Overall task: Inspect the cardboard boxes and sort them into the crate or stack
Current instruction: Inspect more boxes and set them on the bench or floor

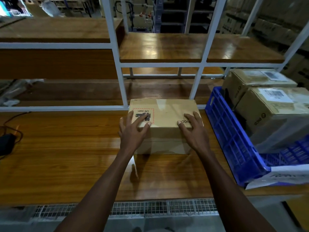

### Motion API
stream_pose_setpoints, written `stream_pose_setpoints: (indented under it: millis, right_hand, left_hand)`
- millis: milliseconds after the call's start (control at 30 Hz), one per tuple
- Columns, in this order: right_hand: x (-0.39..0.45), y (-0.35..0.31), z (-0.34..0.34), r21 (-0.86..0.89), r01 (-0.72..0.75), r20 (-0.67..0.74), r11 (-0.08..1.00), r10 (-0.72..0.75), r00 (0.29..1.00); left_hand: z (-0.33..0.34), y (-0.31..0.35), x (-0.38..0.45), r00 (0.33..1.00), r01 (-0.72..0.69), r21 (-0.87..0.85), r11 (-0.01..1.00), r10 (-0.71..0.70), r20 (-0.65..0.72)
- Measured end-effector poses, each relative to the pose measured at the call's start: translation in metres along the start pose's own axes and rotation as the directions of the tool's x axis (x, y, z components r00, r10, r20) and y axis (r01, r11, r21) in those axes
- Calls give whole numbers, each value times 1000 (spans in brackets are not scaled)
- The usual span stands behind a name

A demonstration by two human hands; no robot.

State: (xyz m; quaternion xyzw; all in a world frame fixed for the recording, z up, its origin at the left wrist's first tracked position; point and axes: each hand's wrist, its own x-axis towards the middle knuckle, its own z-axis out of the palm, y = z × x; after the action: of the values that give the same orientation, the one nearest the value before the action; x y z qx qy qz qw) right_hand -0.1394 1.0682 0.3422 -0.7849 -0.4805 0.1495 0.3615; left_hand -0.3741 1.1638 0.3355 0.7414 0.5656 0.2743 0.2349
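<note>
- Forearms enter from the near edge of the desk [66,148] and converge on one cardboard box [164,126], taken as the landmark below.
- Left hand [133,129]: lies on the box's near-left top corner, fingers spread and nearly straight across the red-bordered "UN 3481" label [143,115], thumb reaching over the near top edge. Grip: flat press, nothing pinched.
- Right hand [194,129]: on the box's near-right top corner, fingers spread over the printed logo, thumb on the top face near the front edge. Grip: likewise splayed, not curled round the box.
- Box position: stands on the desk, centre-right, against the white rack frame [119,81] behind it. Long axis runs left to right, across the line of the arms; both hands bracket its ends evenly.
- Key relation: blue crate [234,139] sits just right of the box, tilted, its near wall facing the box's right end. Right hand is the nearer to it. Judgement: a move to the crate means lifting and carrying rightward, along the box's long axis.
- Inside the crate, right and beyond the box: two similar labelled boxes [270,113], one behind the other. Free room beside them: cannot tell.
- Far left of the box: black device with cables [6,144].
- Beyond the box: wooden shelves [167,47].
</note>
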Motion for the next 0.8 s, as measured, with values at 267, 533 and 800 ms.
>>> stream_pose_setpoints:
  millis: [267, 533, 800]
  right_hand:
    - [12, -8, -2, 45, -19, 24, 999, 18, 1000]
    - [13, -5, -8, 394, -99, 14, 914, 101, 995]
    - [-15, 32, 2, 729, -400, 307, 556, 257, 916]
  left_hand:
    - [-19, 19, -1, 996, 52, -301, 952, -70, -49]
    - [-57, 37, -1, 952, -168, -446, 879, 28, -304]
    - [-76, 51, 27, 972, -234, -413, 880, 213, -97]
